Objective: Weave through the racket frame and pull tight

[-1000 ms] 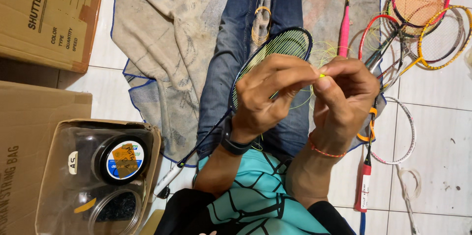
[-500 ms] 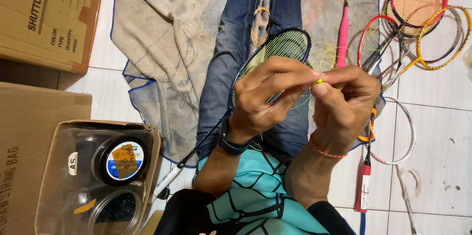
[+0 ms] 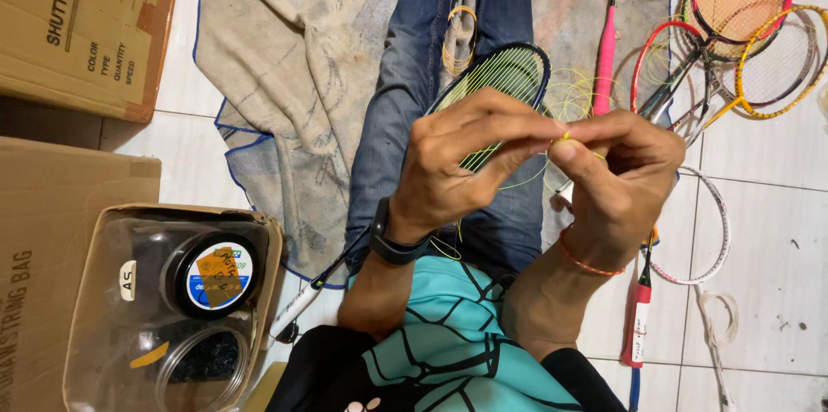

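Head view, the only one. Your left hand [image 3: 461, 175] sits at frame centre, fingers curled in, thumb and forefinger pinched on a thin yellow string [image 3: 565, 135]. Your right hand [image 3: 625, 179] is just right of it, fingertips meeting the left's, also pinched shut on the same string end. Both hands are closed tight around it, nothing else in them. Slack string loops down below the hands and trails up toward the racket.

Black-framed racket [image 3: 504, 84] lies behind the hands, on your jeans-clad leg [image 3: 414, 75], head in upper centre, partly strung in yellow; its shaft runs down-left to a white grip [image 3: 297, 308] on the floor. A small coil of yellow string [image 3: 459, 37] rests on the leg above it.

A dirty grey towel [image 3: 285, 58] is spread under the leg, upper centre-left. Pink-gripped racket [image 3: 605, 50] lies upright just right of the black one. A pile of rackets [image 3: 742, 32] in red, yellow and pink fills the upper right. White-framed racket [image 3: 707, 231] sits right of your right wrist.

Lower left: open cardboard box [image 3: 95, 231] with a black string reel [image 3: 211, 274] under clear plastic. Another cardboard carton [image 3: 78, 24] is in the upper left.
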